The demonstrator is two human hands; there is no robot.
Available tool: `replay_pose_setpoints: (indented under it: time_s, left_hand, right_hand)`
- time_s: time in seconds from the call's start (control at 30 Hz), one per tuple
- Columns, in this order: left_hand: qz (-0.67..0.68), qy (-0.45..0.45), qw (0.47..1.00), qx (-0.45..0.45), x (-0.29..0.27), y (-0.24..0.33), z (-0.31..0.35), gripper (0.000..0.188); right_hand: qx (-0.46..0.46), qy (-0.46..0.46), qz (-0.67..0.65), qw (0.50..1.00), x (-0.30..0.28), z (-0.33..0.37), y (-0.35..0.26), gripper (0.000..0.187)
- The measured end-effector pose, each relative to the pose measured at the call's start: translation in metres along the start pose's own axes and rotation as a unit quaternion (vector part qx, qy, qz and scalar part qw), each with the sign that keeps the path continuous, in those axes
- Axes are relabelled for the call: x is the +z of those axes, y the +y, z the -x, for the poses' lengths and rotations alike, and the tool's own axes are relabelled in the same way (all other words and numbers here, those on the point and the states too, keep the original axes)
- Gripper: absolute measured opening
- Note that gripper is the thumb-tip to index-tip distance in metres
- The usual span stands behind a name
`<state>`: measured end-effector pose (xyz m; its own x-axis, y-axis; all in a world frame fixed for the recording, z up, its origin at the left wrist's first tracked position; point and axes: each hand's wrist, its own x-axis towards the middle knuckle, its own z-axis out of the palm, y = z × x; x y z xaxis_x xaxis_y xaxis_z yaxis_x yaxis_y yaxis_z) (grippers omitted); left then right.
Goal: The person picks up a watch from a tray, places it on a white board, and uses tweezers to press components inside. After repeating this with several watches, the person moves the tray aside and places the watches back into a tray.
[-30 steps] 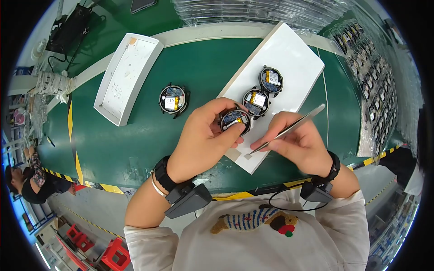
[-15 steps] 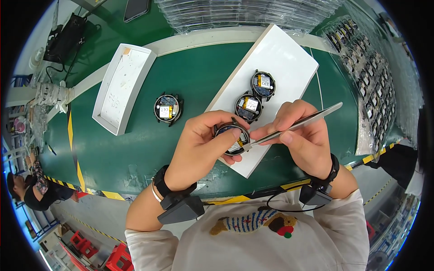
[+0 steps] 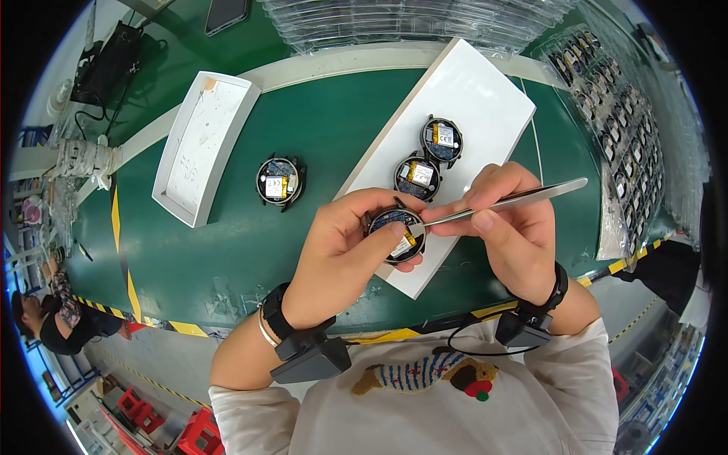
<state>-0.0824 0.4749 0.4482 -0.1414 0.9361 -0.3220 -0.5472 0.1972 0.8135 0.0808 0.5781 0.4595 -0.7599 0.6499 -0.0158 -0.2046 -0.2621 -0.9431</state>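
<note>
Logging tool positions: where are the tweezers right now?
In the head view, right of centre: the tweezers are in the right hand, tips at the right edge of the open watch case that the left hand holds.

The person's left hand grips an open watch case by its edges, thumb across the exposed internals. The right hand holds metal tweezers, tips at the case's right side, with a small grey piece there; contact with the case cannot be confirmed from where I stand. Two further open cases lie touching on a white board. A fourth case sits on the green table, between the board and a shallow white box.
</note>
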Motion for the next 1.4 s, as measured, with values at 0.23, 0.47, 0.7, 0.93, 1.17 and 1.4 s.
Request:
replay_pose_setpoints:
  time_s: [0.23, 0.47, 0.7, 0.93, 1.17, 1.4]
  left_hand:
    - [-0.011, -0.012, 1.0, -0.013, 0.0, 0.003, 0.001, 0.022]
    - [-0.017, -0.031, 0.999, -0.006, -0.004, -0.001, 0.0, 0.024]
    - [-0.022, -0.025, 0.999, 0.031, -0.001, -0.006, 0.003, 0.025]
    - [-0.087, -0.004, 0.996, 0.032, 0.003, -0.005, 0.004, 0.022]
    - [-0.154, 0.031, 0.988, -0.001, -0.003, 0.008, 0.001, 0.014]
    - [-0.226, 0.097, 0.954, 0.173, -0.019, 0.011, 0.003, 0.027]
  right_hand:
    - [-0.063, -0.013, 0.074, 0.995, 0.0, 0.002, 0.002, 0.009]
    - [-0.096, -0.019, 0.106, 0.99, 0.001, 0.004, 0.003, 0.009]
    - [-0.095, -0.028, 0.101, 0.99, -0.001, 0.004, 0.002, 0.009]
    - [-0.147, -0.096, 0.274, 0.946, -0.006, 0.007, -0.006, 0.009]
    - [-0.235, -0.099, 0.309, 0.916, -0.004, 0.011, -0.01, 0.008]
    - [-0.196, -0.071, 0.449, 0.869, -0.03, -0.003, -0.016, 0.021]
